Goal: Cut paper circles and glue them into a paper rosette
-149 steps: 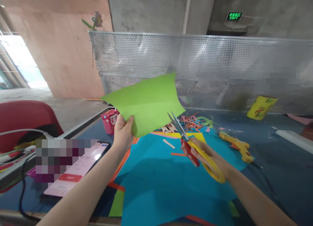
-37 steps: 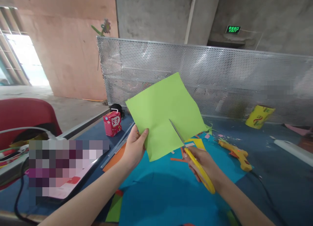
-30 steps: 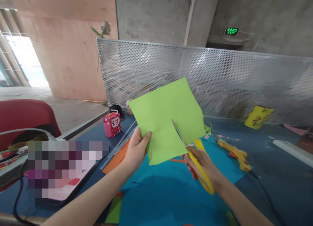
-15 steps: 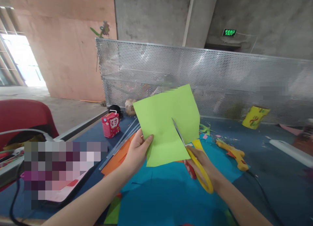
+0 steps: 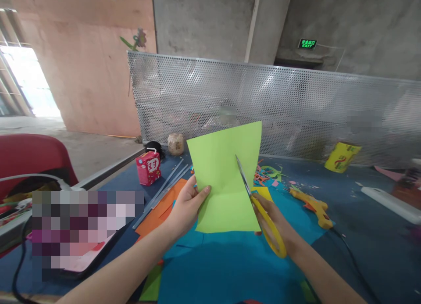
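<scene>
A light green paper sheet [image 5: 223,172] is held up above the table, pinched at its left edge by my left hand [image 5: 187,205], thumb on the front. My right hand [image 5: 274,220] grips yellow-handled scissors [image 5: 263,214]; their blades point up along the sheet's right side and lie against the paper. Under both hands lies a large blue paper sheet [image 5: 230,269].
A yellow glue gun [image 5: 311,203] with a black cord lies right of the hands. A red drink carton [image 5: 148,167], grey strips, orange paper [image 5: 158,207] and paper scraps [image 5: 266,174] lie behind. A perforated metal screen [image 5: 296,106] closes the far edge. A phone lies at left.
The green sheet has turned clockwise in my left hand, its edges now nearly upright. The scissors have shifted to its right side, blades pointing more steeply up.
</scene>
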`<act>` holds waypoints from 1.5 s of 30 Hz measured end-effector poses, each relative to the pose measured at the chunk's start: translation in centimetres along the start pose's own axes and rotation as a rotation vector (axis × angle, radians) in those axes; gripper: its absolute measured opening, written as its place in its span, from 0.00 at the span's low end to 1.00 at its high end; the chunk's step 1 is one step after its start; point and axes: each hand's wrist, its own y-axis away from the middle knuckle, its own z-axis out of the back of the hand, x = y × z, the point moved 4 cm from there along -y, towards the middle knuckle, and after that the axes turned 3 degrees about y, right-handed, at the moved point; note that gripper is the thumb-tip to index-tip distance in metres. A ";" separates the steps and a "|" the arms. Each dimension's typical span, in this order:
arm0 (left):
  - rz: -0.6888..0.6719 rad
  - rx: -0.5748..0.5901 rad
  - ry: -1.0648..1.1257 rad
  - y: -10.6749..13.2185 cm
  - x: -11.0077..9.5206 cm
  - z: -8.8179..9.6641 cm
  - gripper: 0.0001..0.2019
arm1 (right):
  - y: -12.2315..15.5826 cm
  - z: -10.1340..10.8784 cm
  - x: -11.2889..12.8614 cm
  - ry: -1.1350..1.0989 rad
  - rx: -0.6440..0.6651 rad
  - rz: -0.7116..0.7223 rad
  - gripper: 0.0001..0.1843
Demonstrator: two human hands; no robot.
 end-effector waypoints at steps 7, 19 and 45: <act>0.025 0.019 0.011 0.1 0.0 -0.2 0.21 | 0.0 0.6 0.3 0.076 -0.037 -0.002 0.17; -0.175 -0.130 -0.210 -1.4 -2.7 1.9 0.15 | -0.2 1.1 0.7 0.169 -0.029 0.077 0.18; -0.252 0.256 -1.454 -2.7 -13.1 -0.8 0.14 | 0.6 0.5 2.5 0.164 0.183 0.216 0.19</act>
